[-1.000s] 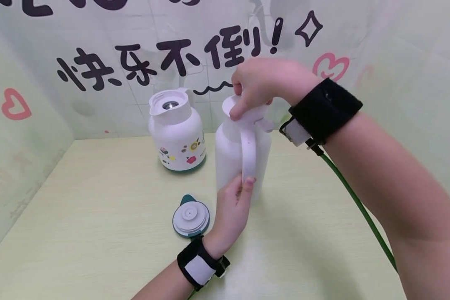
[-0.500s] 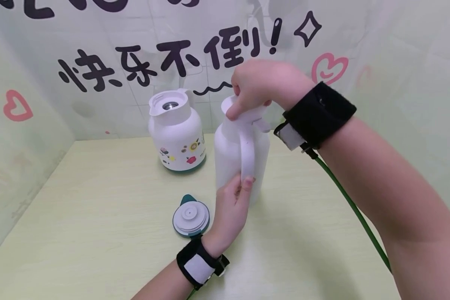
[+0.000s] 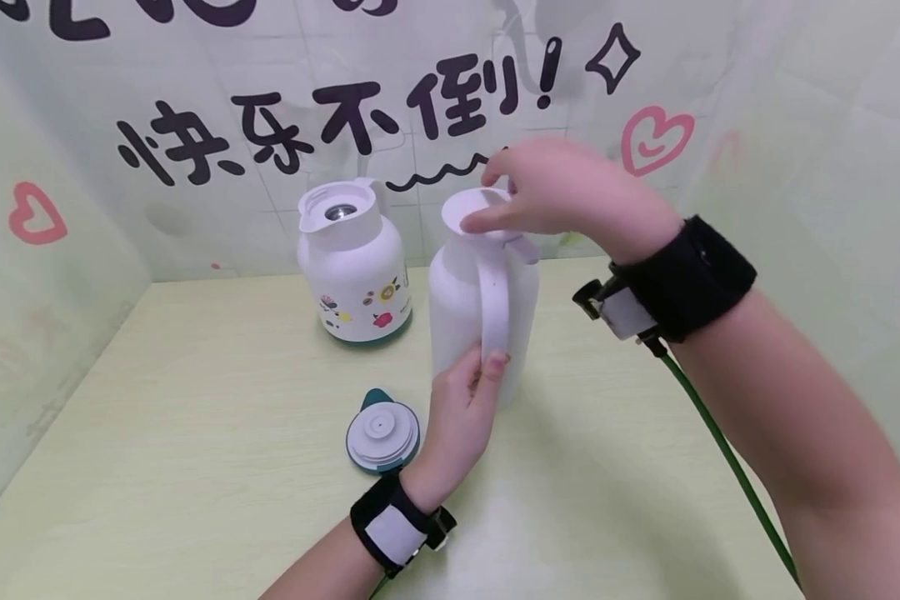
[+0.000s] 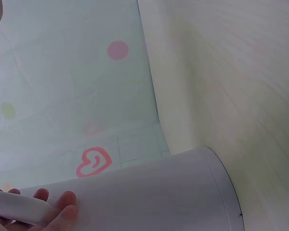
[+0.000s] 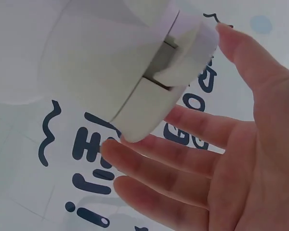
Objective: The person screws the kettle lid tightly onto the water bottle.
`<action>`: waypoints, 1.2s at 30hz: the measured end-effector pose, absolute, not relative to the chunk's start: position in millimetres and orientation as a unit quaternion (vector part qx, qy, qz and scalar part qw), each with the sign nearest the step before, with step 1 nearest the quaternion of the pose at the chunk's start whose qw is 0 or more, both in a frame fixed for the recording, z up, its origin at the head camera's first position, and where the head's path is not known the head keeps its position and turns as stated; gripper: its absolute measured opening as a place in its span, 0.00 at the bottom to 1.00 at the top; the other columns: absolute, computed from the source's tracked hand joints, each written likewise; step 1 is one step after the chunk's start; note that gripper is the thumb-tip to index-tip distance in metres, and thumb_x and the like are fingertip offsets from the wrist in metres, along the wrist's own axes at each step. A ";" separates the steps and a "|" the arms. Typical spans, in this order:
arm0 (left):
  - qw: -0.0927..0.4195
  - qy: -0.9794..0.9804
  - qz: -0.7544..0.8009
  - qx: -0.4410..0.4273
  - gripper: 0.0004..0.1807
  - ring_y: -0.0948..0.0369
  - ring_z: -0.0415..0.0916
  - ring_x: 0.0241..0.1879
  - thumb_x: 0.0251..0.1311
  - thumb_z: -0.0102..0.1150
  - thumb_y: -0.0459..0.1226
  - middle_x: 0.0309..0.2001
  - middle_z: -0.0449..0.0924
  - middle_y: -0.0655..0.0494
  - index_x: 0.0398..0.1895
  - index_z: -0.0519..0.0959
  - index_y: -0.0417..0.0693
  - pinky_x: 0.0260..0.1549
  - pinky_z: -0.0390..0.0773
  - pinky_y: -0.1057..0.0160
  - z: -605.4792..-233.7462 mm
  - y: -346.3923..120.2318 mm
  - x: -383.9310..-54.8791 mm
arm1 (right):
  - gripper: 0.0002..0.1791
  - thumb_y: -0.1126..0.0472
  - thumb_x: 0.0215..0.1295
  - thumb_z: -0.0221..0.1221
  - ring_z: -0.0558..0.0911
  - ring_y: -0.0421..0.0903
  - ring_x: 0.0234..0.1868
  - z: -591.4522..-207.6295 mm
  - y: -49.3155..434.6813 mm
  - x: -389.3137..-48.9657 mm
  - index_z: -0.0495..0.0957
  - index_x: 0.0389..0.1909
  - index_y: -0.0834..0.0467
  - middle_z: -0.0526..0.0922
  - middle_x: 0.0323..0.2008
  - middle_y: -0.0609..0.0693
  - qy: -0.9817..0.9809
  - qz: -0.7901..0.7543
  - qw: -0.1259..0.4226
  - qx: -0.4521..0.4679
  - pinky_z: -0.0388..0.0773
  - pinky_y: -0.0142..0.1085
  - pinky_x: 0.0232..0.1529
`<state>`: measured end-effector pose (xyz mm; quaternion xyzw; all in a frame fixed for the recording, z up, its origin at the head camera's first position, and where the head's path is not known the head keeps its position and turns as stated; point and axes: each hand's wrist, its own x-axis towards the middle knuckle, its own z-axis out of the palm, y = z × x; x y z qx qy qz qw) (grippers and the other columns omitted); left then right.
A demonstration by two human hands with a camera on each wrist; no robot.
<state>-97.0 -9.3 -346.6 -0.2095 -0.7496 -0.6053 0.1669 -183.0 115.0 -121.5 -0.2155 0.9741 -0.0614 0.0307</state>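
A tall white thermos jug (image 3: 453, 308) stands upright on the table. Its handle (image 3: 496, 300) faces me, and my left hand (image 3: 457, 417) grips the lower end of it. The left wrist view has fingers curled round that handle, beside the smooth white body (image 4: 154, 197). Over the jug's white lid (image 3: 468, 202) is my right hand (image 3: 562, 192), thumb at the near side of the top. In the right wrist view its fingers (image 5: 178, 187) are spread and relaxed about the lid (image 5: 147, 108), with a gap between palm and lid.
A shorter white pot (image 3: 352, 258) with printed flowers and a green base stands at the back left, its top uncovered. A grey-and-green lid (image 3: 381, 433) lies upside down beside my left wrist. Behind is a printed wall sheet (image 3: 270, 133); a green cable (image 3: 720, 433) hangs from the right wristband.
My right hand has loosened from the jug's lid and shifted slightly right, its fingers opening and uncovering more of the top. The left hand and both vessels stay where they were.
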 end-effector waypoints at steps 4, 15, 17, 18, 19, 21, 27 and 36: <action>0.171 -0.747 -0.606 -0.215 0.14 0.60 0.75 0.42 0.72 0.48 0.41 0.42 0.80 0.47 0.38 0.77 0.40 0.43 0.77 0.55 -346.5 -9.0 -97.4 | 0.34 0.40 0.64 0.57 0.72 0.54 0.55 -135.6 133.0 -177.8 0.71 0.61 0.61 0.75 0.55 0.58 0.967 -0.153 -0.002 -0.203 0.68 0.49 0.54; 0.169 -0.747 -0.606 -0.216 0.15 0.61 0.74 0.41 0.72 0.47 0.44 0.42 0.80 0.47 0.37 0.76 0.42 0.42 0.77 0.57 -346.4 -8.8 -97.3 | 0.26 0.47 0.70 0.53 0.78 0.57 0.46 -203.7 179.7 -169.9 0.73 0.58 0.63 0.77 0.51 0.60 0.928 -0.349 -0.020 -0.132 0.75 0.49 0.43; 0.167 -0.747 -0.607 -0.215 0.14 0.61 0.75 0.42 0.73 0.46 0.43 0.43 0.80 0.47 0.37 0.76 0.42 0.43 0.76 0.56 -346.1 -9.3 -97.1 | 0.25 0.49 0.71 0.52 0.79 0.56 0.44 -224.1 186.6 -172.2 0.72 0.58 0.64 0.78 0.50 0.61 0.919 -0.376 -0.011 -0.119 0.77 0.46 0.39; 0.166 -0.746 -0.609 -0.214 0.14 0.61 0.75 0.42 0.73 0.46 0.43 0.43 0.80 0.46 0.38 0.76 0.42 0.43 0.76 0.56 -345.8 -9.5 -97.0 | 0.25 0.49 0.72 0.52 0.79 0.56 0.45 -234.9 189.6 -173.4 0.71 0.58 0.65 0.78 0.50 0.61 0.915 -0.388 -0.004 -0.110 0.77 0.45 0.38; 0.164 -0.745 -0.610 -0.214 0.14 0.61 0.75 0.43 0.73 0.46 0.42 0.43 0.80 0.46 0.38 0.76 0.42 0.44 0.76 0.55 -345.7 -9.7 -96.9 | 0.25 0.50 0.72 0.52 0.79 0.56 0.46 -246.3 192.2 -174.7 0.71 0.59 0.65 0.77 0.50 0.61 0.909 -0.403 0.004 -0.103 0.78 0.44 0.38; 0.156 -0.743 -0.616 -0.211 0.14 0.60 0.75 0.44 0.73 0.46 0.42 0.43 0.80 0.45 0.39 0.76 0.40 0.45 0.76 0.55 -344.9 -9.8 -96.6 | 0.26 0.50 0.72 0.51 0.78 0.58 0.49 -268.9 196.2 -176.2 0.68 0.60 0.66 0.76 0.52 0.63 0.896 -0.435 0.023 -0.092 0.78 0.43 0.40; 0.120 -0.737 -0.635 -0.197 0.16 0.58 0.74 0.48 0.73 0.45 0.41 0.45 0.78 0.43 0.43 0.76 0.35 0.49 0.73 0.52 -342.0 -9.8 -94.9 | 0.28 0.55 0.71 0.54 0.72 0.62 0.58 -331.0 205.2 -177.2 0.61 0.67 0.64 0.69 0.60 0.66 0.824 -0.551 0.087 -0.098 0.77 0.50 0.46; 0.098 -0.740 -0.639 -0.186 0.18 0.58 0.73 0.52 0.74 0.44 0.44 0.50 0.78 0.46 0.47 0.75 0.37 0.52 0.72 0.50 -340.4 -9.2 -93.6 | 0.32 0.56 0.68 0.58 0.68 0.63 0.61 -363.5 207.0 -174.1 0.57 0.70 0.56 0.62 0.64 0.66 0.787 -0.580 0.159 -0.141 0.78 0.49 0.45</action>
